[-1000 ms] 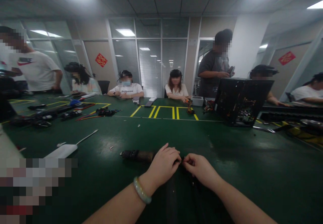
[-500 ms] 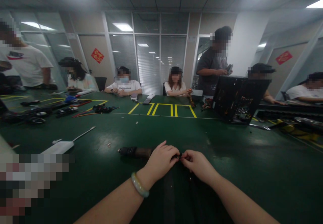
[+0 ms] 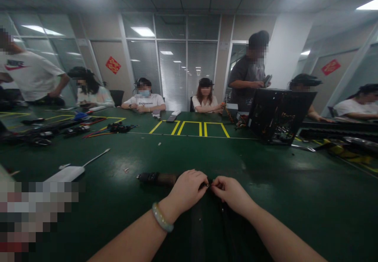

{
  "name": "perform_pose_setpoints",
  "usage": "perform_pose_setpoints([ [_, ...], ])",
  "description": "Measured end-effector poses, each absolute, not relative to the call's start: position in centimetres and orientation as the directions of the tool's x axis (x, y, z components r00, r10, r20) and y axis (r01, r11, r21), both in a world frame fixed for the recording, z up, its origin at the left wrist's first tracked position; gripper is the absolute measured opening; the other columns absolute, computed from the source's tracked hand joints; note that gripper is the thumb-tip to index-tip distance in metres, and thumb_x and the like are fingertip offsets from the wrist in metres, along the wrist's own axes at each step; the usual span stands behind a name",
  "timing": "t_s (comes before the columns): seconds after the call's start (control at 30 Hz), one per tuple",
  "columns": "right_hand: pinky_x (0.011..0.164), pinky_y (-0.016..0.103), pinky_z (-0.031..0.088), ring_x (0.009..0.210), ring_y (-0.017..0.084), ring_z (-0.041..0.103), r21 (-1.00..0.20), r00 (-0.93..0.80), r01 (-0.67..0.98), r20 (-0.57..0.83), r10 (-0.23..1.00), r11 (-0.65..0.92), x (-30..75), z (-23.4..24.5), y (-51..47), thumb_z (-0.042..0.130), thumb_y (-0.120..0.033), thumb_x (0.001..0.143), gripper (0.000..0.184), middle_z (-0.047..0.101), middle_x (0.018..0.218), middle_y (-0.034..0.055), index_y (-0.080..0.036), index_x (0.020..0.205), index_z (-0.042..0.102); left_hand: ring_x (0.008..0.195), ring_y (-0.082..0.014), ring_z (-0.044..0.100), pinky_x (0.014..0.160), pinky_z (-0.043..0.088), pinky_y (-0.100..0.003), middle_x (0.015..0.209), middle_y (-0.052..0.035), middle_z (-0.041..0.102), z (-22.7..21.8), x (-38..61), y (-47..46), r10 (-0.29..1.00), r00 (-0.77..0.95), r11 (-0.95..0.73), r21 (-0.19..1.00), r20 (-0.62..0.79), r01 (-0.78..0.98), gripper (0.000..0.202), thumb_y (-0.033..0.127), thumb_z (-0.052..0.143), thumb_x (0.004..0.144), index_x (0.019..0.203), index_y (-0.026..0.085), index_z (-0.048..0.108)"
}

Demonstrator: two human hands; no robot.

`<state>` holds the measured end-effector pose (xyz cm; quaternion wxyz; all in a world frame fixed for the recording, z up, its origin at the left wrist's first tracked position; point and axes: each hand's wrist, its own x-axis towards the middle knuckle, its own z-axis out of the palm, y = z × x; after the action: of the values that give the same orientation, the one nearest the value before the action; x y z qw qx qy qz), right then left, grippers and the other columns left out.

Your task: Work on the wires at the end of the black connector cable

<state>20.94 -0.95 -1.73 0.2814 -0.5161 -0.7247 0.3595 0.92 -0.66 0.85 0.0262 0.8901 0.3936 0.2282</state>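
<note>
The forearms enter from the bottom edge, the left one wearing a pale green bracelet at the wrist. Between them on the green table lies a narrow dark strip, too dim to identify. Ahead of it the left hand and the right hand face each other, fingertips nearly meeting. The small dark piece sits in the narrow gap between them: the left thumb and forefinger are closed on its left side, and the right thumb and forefinger are pinched together at its right side. Most of the piece is hidden by the fingers, so its full shape cannot be told. The remaining left fingers curl over it. A dark cylindrical tool lies on the table, its tip pointing left and its right end running behind the left hand; whether hand and tool touch cannot be told. Farther left are a pale scrap and a white box with a thin cable. Beyond lie bundled wires, yellow tape outlines and, at right, a black computer case. Seated and standing people occupy the far side.
</note>
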Motion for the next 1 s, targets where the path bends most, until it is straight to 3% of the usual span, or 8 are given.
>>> perform_pose_setpoints([
  [0.17, 0.048, 0.018, 0.04, 0.055, 0.011, 0.056, -0.813, -0.312, 0.546, 0.027, 0.95, 0.203, 21.0, -1.83, -0.87, 0.056, -0.029, 0.086, 0.014, 0.066, 0.073, -0.0006, -0.018, 0.086, 0.065, 0.089, -0.0176, 0.058, 0.081, 0.043, -0.032, 0.094, 0.0012, 0.064, 0.77, 0.8, -0.62, 0.715, 0.588, -0.689, 0.234, 0.378, 0.686, 0.009, 0.02, 0.063, 0.085, 0.093, 0.022, 0.059],
  [0.5, 0.049, 0.018, 0.04, 0.057, 0.011, 0.057, -0.813, -0.316, 0.544, 0.028, 0.948, 0.206, 21.13, -2.1, -0.83, 0.056, -0.029, 0.086, 0.015, 0.067, 0.075, -0.0005, -0.019, 0.087, 0.066, 0.094, -0.0185, 0.058, 0.092, 0.041, -0.036, 0.097, -0.0006, 0.064, 0.99, 0.68, -0.47, 0.687, 0.619, -0.713, 0.19, 0.38, 0.675, 0.007, 0.025, 0.062, 0.088, 0.093, 0.021, 0.062],
  [0.67, 0.048, 0.018, 0.04, 0.057, 0.012, 0.058, -0.809, -0.317, 0.546, 0.041, 0.948, 0.218, 21.14, -2.32, -0.76, 0.056, -0.029, 0.086, 0.015, 0.067, 0.075, -0.0002, -0.019, 0.088, 0.066, 0.092, -0.0177, 0.058, 0.088, 0.042, -0.034, 0.097, 0.0003, 0.064, 0.84, 0.65, -0.34, 0.682, 0.626, -0.72, 0.194, 0.378, 0.666, 0.006, 0.023, 0.061, 0.088, 0.094, 0.022, 0.061],
  [1.0, 0.049, 0.019, 0.038, 0.056, 0.011, 0.057, -0.805, -0.316, 0.549, 0.049, 0.948, 0.224, 20.9, -1.89, -0.81, 0.056, -0.029, 0.086, 0.015, 0.066, 0.072, -0.0007, -0.019, 0.085, 0.066, 0.096, -0.0177, 0.059, 0.095, 0.04, -0.036, 0.101, 0.0004, 0.065, 0.88, 0.68, -0.4, 0.667, 0.632, -0.732, 0.186, 0.395, 0.656, 0.008, 0.023, 0.059, 0.09, 0.097, 0.024, 0.063],
])
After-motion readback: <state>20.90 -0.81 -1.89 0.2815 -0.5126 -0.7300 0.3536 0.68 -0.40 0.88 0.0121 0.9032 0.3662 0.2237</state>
